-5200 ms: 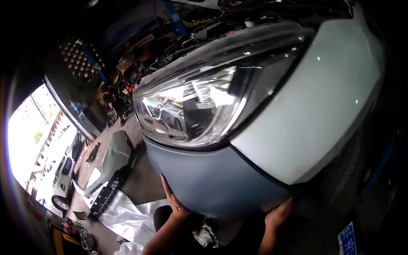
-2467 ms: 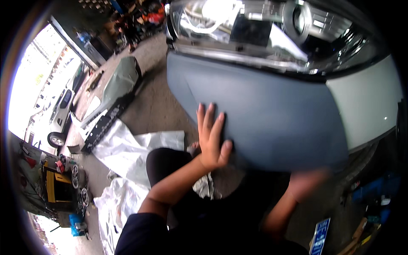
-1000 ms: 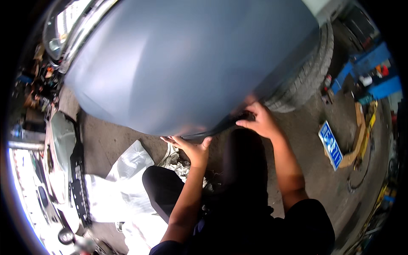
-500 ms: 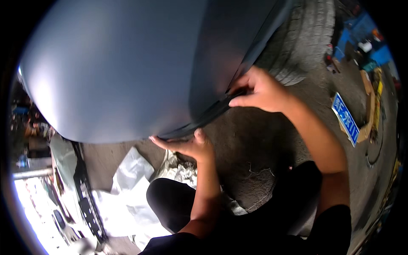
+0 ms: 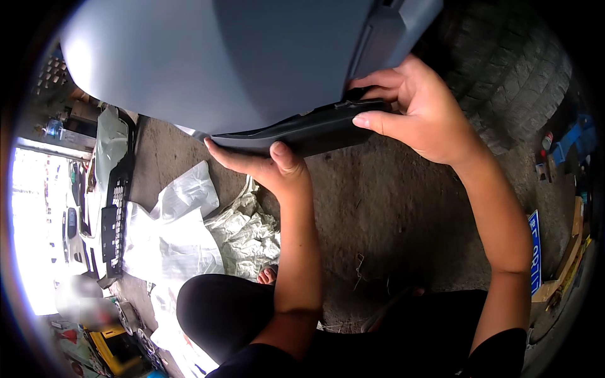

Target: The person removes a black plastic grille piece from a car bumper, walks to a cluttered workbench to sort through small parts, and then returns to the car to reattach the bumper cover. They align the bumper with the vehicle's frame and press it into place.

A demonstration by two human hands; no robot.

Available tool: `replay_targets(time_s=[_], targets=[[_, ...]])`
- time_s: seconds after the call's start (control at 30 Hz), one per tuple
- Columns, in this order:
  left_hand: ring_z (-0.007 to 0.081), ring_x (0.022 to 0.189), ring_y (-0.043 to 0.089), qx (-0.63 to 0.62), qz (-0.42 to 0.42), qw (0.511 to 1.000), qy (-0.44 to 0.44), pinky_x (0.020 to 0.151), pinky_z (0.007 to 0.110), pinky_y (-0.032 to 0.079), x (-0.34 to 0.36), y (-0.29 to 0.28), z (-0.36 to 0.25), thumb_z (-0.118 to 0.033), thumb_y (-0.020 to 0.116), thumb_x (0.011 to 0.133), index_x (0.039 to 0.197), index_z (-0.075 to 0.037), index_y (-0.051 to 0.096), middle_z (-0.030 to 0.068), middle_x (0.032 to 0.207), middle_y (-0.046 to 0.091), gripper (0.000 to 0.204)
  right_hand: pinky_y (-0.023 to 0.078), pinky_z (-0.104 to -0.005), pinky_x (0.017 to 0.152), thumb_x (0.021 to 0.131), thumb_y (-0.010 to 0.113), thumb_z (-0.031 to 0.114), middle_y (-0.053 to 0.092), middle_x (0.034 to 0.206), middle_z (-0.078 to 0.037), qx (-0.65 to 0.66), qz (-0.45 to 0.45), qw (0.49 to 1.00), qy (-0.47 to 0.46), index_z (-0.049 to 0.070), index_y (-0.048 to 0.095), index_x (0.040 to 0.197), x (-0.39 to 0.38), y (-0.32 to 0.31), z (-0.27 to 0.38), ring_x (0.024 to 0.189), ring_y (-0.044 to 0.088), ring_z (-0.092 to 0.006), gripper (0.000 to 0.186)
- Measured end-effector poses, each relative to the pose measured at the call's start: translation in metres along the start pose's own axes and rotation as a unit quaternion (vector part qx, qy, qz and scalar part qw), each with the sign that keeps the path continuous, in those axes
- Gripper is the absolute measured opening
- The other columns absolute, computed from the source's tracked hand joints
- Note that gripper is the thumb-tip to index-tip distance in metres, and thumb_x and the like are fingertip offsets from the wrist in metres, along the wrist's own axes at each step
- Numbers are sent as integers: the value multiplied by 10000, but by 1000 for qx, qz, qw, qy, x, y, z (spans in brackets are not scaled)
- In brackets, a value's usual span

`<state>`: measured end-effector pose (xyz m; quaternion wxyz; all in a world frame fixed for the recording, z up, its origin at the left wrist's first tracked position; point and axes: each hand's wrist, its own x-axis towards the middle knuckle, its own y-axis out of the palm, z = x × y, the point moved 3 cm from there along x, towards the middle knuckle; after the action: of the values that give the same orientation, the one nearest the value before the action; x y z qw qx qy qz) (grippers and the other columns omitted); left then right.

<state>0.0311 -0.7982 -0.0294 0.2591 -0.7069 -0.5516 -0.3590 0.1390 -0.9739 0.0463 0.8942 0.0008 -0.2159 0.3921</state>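
A glossy grey-blue car bumper (image 5: 157, 69) fills the top of the view. Along its lower edge runs a black plastic trim strip (image 5: 328, 130), with a narrow gap between the two towards the right. My left hand (image 5: 277, 173) holds the strip's left part from below, thumb up against its face and fingers reaching along underneath. At the strip's right end, beside the bumper's corner, my right hand (image 5: 428, 116) pinches it, thumb on the near face. The fingertips of my right hand are partly hidden behind the strip.
A car tyre (image 5: 504, 75) stands at the upper right. White plastic sheeting (image 5: 183, 233) and crumpled wrapping (image 5: 246, 223) lie on the floor at left, near another bumper (image 5: 116, 208). A blue number plate (image 5: 535, 252) and cardboard (image 5: 567, 264) are at far right.
The strip's broad face now shows more, and the gap beneath the bumper edge looks wider. My right hand is at the strip's end. The whole view has shifted.
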Motion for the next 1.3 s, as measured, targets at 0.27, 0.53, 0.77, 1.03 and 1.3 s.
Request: replay_targets(time_s=[0.27,0.53,0.77,1.03,1.3], targets=[[392,1358,241,-27,40,998,-27,1100,520,269,-2,-7,8,-712,536,822,1472,24,-48,302,1472,107,1143,518,-278,851,854,662,31,657,1115,-161,33,-2,999,-4,-24,438,1300,-3,7,2,974,642,-168,501],[488,1379,122,-34,44,997,-55,1100,608,207,-1,-18,25,-788,575,720,1470,14,-89,340,1481,22,1283,513,-289,857,833,691,39,672,1063,-144,41,0,999,26,-26,531,1170,-2,26,-8,951,642,-172,379],[499,1393,56,30,32,998,-43,1104,627,117,5,-21,9,-813,618,644,1480,54,-3,365,1475,23,1355,520,-277,877,841,648,-38,669,1072,-160,14,-25,999,28,-43,504,1206,-2,22,15,970,644,-169,393],[524,1368,87,69,45,996,-35,1094,644,120,4,-22,7,-788,665,616,1482,56,14,377,1468,52,1373,516,-300,906,843,655,-21,669,1075,-177,-47,-36,998,15,-51,529,1191,-2,19,19,983,652,-189,372],[514,1382,73,102,50,992,-62,1035,726,105,2,-20,7,-815,661,571,1497,3,6,327,1502,58,1399,477,-292,962,856,609,-76,646,1145,-127,-51,-18,998,14,-29,540,1222,3,10,10,1069,617,-189,375]])
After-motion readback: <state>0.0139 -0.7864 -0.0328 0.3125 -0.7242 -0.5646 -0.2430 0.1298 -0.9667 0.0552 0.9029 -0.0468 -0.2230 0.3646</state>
